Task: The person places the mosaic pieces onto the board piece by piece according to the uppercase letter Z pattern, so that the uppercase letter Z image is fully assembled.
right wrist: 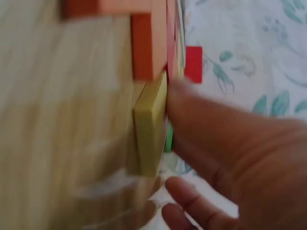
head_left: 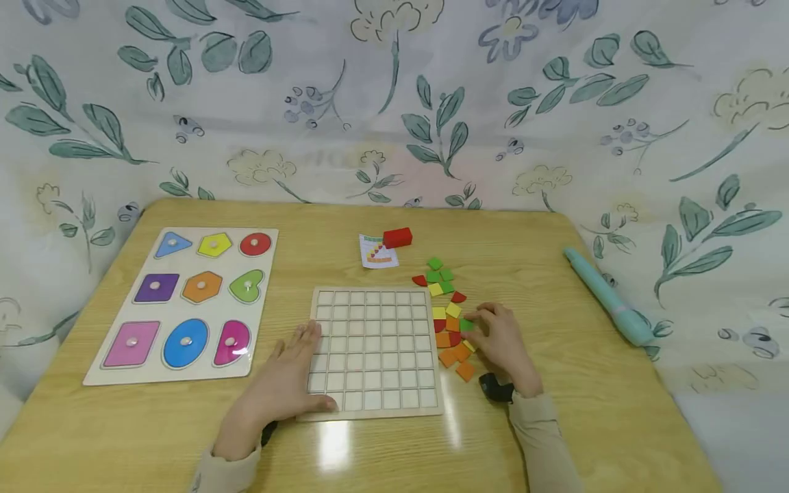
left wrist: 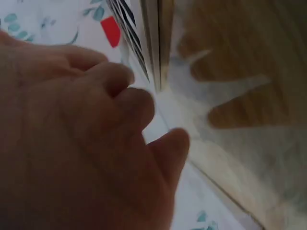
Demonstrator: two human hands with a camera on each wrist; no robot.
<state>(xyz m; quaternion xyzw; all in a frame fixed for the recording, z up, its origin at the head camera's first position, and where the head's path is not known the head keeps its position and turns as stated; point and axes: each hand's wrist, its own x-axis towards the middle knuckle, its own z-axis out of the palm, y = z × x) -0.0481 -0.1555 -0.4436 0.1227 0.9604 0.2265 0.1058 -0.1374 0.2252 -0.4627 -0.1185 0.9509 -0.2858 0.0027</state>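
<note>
while left grip (head_left: 277, 383) lies spread on board (head_left: 373, 359) edge, right grip (head_left: 501, 342) touches green tile (head_left: 466, 325), hold unclear

Card (head_left: 377, 259) partly hidden by red block (head_left: 398, 237), board (head_left: 373, 344) by left hand (head_left: 285, 382)

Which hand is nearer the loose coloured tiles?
Right. The right hand is at the coloured tiles, touching a green tile; the left hand is across the grid board, at its left edge.

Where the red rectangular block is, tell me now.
In the head view, the red rectangular block sits almost at the picture's centre, at the upper right corner of the white printed paper card, beyond the square wooden grid board.
</note>
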